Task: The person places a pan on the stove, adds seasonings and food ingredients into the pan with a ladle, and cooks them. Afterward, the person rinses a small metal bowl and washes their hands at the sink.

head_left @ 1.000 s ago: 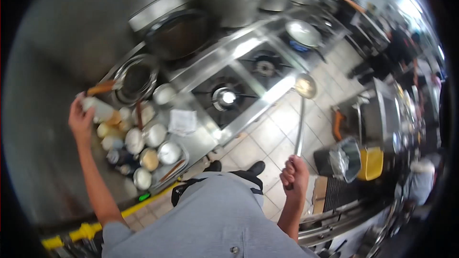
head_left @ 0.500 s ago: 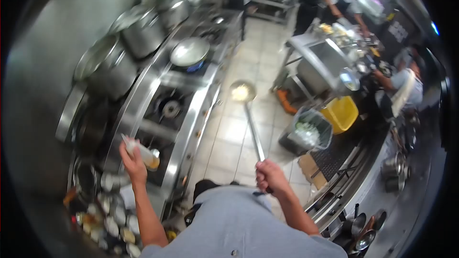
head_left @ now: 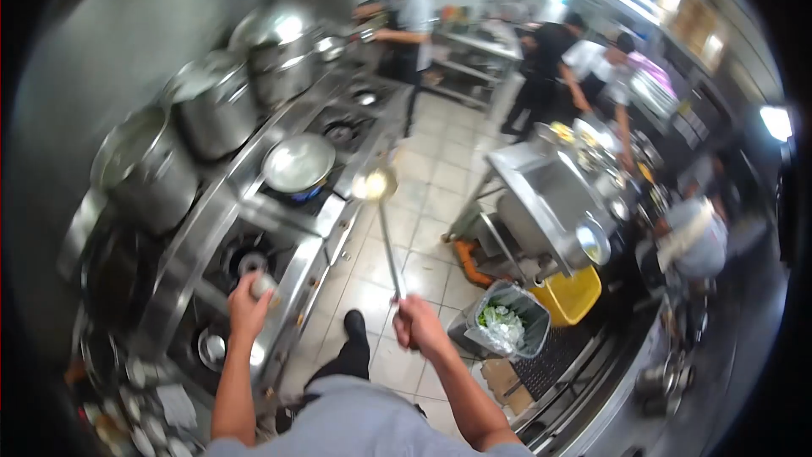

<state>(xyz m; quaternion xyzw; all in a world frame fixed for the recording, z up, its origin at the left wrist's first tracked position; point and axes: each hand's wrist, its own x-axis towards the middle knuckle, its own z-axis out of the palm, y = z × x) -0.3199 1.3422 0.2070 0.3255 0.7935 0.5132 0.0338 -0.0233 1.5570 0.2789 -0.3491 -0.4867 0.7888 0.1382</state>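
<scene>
My right hand [head_left: 416,323] grips the handle of a long metal ladle [head_left: 388,241], whose bowl holds something pale yellow beside the stove's front edge. In my left hand [head_left: 250,305] is a small pale bottle [head_left: 263,288], held over the near part of the stove [head_left: 292,283]. Ahead and to the left, a wide pan [head_left: 299,161] rests on a burner with a blue flame under it. An unlit burner [head_left: 249,261] lies between that pan and my left hand.
Large pots [head_left: 152,173] line the wall at left. A metal sink table [head_left: 550,190], a lined bin [head_left: 505,322] and a yellow tub [head_left: 571,294] stand at right. Co-workers [head_left: 412,21] are farther ahead, another person [head_left: 694,233] at right. Tiled floor [head_left: 423,220] runs between.
The ladle has moved left toward the pan and stove. My left hand has turned the bottle, now seen nearly end-on. The view has tilted up and shifted, and one shoe now shows.
</scene>
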